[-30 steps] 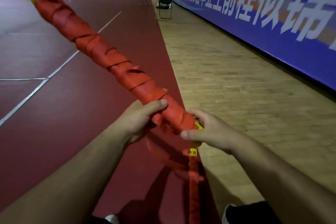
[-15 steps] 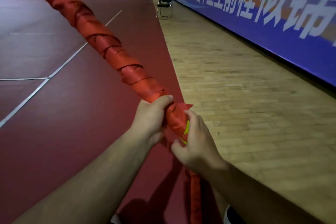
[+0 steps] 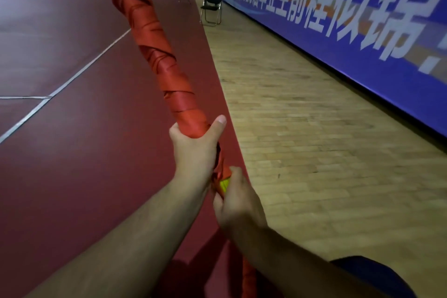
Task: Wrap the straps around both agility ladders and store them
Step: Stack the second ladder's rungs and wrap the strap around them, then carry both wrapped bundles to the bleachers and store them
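Observation:
A long bundled agility ladder (image 3: pixel 154 51), wound in orange strap, rises steeply from my hands to the top edge of the view. My left hand (image 3: pixel 193 150) grips the bundle near its lower end, thumb up on the right side. Just below it my right hand (image 3: pixel 238 203) is curled round the bundle's bottom end, where a yellow rung tip (image 3: pixel 224 185) shows. A loose orange strap tail (image 3: pixel 248 278) hangs down beneath my right hand. Only this one ladder is in view.
I stand on a dark red sports mat (image 3: pixel 72 152) with white lines, at its edge with a wooden floor (image 3: pixel 302 140). A long blue banner wall (image 3: pixel 350 31) runs along the right. A black folding chair (image 3: pixel 212 5) stands far ahead.
The bundle has swung from leaning far left to nearly upright. My left hand turned to grip it from below, and my right hand moved under the bottom end.

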